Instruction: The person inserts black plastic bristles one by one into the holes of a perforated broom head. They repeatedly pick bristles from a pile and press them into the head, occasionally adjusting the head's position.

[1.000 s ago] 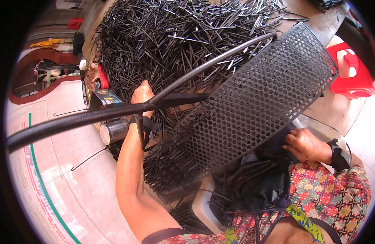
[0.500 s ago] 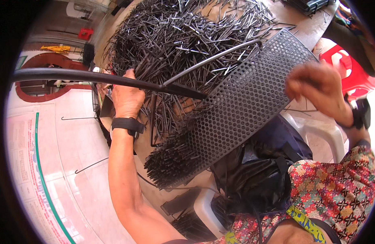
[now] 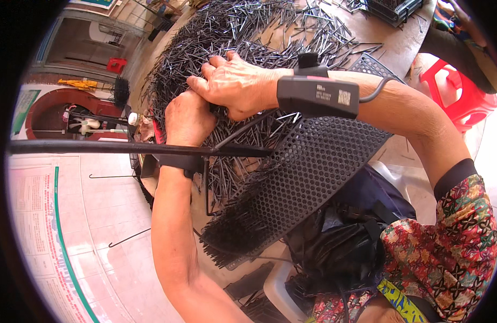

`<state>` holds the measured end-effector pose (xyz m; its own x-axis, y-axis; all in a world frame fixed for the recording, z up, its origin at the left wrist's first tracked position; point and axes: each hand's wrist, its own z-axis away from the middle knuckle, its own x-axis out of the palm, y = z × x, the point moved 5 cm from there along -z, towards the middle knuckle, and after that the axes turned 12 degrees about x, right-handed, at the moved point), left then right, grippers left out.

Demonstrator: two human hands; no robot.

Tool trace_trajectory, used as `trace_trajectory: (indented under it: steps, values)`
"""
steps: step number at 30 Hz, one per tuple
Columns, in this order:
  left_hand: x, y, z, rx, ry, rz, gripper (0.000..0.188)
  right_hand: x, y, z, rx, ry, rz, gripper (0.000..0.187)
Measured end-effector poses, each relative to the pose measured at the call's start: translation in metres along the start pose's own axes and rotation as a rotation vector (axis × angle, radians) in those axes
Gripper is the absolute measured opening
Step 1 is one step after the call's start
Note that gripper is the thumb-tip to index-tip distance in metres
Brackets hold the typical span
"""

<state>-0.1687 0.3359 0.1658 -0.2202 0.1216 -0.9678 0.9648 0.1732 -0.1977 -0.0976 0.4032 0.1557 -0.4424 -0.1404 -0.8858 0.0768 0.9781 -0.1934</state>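
Here, the left hand (image 3: 189, 119) and the right hand (image 3: 235, 87) meet over the heap of black strips (image 3: 221, 35), which lies on the tabletop (image 3: 411, 44). Each grip is curled, but one cannot tell what it holds. Nearer to the body is a perforated black panel (image 3: 318, 167), slanted, with more strips (image 3: 232, 229) crowded at its lower end.

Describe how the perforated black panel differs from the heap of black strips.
The panel is one flat, straight-edged piece dotted with holes, while the heap is many thin, loose pieces. The panel slants in one direction, whereas the heap's pieces point every which way. The left hand and right hand are at the heap; only the right forearm crosses above the panel. Panel and heap are both dark.
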Motion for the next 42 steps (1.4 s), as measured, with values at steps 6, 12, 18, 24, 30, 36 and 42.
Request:
trace_trajectory:
  steps: [6, 12, 18, 24, 30, 36, 42]
  values:
    - [0.011, -0.001, 0.002, 0.054, -0.011, 0.035, 0.029, 0.009, 0.017, 0.006, -0.095, -0.032, -0.067, 0.069]
    - [0.020, 0.002, 0.003, 0.076, -0.002, 0.127, 0.042, 0.014, 0.043, 0.009, -0.117, -0.149, -0.283, 0.074]
    - [0.041, -0.001, 0.003, 0.059, -0.057, 0.244, 0.042, 0.029, 0.059, 0.016, -0.023, -0.275, -0.562, 0.069]
    - [0.060, -0.013, 0.010, -0.101, -0.136, 0.688, 0.042, 0.046, 0.089, 0.019, 0.230, -0.450, -1.024, 0.057]
    - [0.052, -0.069, 0.041, -0.355, 0.004, 1.002, 0.035, 0.035, 0.133, 0.034, 0.618, -0.209, -0.819, 0.043]
    - [0.022, -0.117, 0.097, -0.643, 0.249, 1.148, 0.014, 0.000, 0.143, 0.058, 0.712, 0.114, -1.018, 0.021]
    - [-0.012, -0.090, 0.151, -0.895, 0.283, 1.493, 0.012, -0.018, 0.090, 0.097, 0.384, 0.148, -0.987, 0.025]
